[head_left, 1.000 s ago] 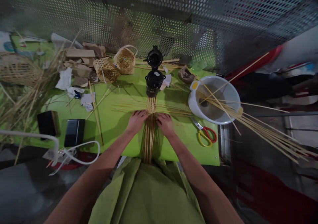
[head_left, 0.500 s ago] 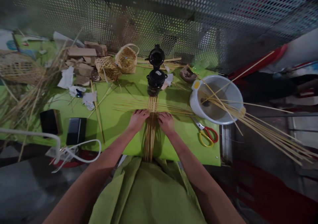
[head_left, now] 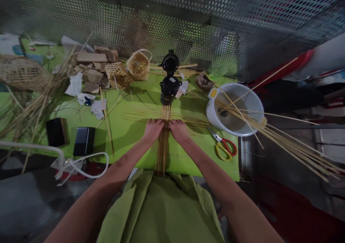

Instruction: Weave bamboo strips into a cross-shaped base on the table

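Observation:
A narrow woven band of bamboo strips [head_left: 162,146] runs up the table from my apron, its lattice lying below a black lidded container [head_left: 168,92] that stands at its far end. Thin crosswise strips [head_left: 195,120] stick out to both sides of the weave. My left hand [head_left: 154,129] is closed at the band's left edge, fingertips curled on the strips. From the right side, my right hand [head_left: 178,130] pinches the same crossing, its fingers bent onto the weave. Both thumbs are mostly hidden.
At right stands a white bucket [head_left: 211,115] with long strips leaning out; scissors [head_left: 225,149] lie beside it. Small baskets [head_left: 138,65], wood blocks [head_left: 91,57] and paper scraps [head_left: 74,84] sit at back left. Near the left front are a black box [head_left: 84,141] and a white cable [head_left: 105,164].
My right hand has moved slightly left, and both hands are now closer together over the weave. The view has shifted a little.

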Demonstrator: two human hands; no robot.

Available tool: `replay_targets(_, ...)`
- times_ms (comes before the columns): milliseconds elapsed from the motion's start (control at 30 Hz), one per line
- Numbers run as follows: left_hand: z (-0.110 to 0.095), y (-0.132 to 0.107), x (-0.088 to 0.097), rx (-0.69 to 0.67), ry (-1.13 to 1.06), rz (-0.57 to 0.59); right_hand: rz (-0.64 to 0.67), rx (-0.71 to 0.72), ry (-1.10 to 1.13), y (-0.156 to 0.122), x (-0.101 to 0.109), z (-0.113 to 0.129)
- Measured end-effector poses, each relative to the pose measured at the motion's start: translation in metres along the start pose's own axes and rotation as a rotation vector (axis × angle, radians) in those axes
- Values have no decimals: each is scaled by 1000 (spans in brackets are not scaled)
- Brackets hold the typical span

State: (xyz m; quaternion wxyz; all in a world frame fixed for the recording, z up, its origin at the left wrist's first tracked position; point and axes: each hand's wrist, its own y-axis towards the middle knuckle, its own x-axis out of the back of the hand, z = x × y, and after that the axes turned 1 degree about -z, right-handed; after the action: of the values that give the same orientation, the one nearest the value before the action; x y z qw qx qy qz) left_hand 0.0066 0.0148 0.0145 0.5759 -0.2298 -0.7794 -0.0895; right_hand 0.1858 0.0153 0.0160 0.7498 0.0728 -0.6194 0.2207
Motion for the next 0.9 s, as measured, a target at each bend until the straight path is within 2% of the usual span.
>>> replay_targets(200,2,2,-4,-16,1,23,-1,-11,7,-6,-6,4)
replay_targets(367,2,5,-4,5,-20,35,-22,34,-5,-10,-13,3)
replay_targets(633,14,-1,-3,-49,-137,51,-35,2,41,0,-12,-11)
replay_targets(733,13,-6,-1,-36,-119,55,-107,-16,135,-6,-17,-9)
replay_targets(800,15,-12,1,-34,-149,57,-209,-67,149,-12,-29,-3)
replay_targets(867,25,-20,5,-9,-194,-1,-296,-115,134,-16,-45,3)
replay_targets(900,35,-28,8,72,-189,-66,-332,-135,134,-18,-53,5)
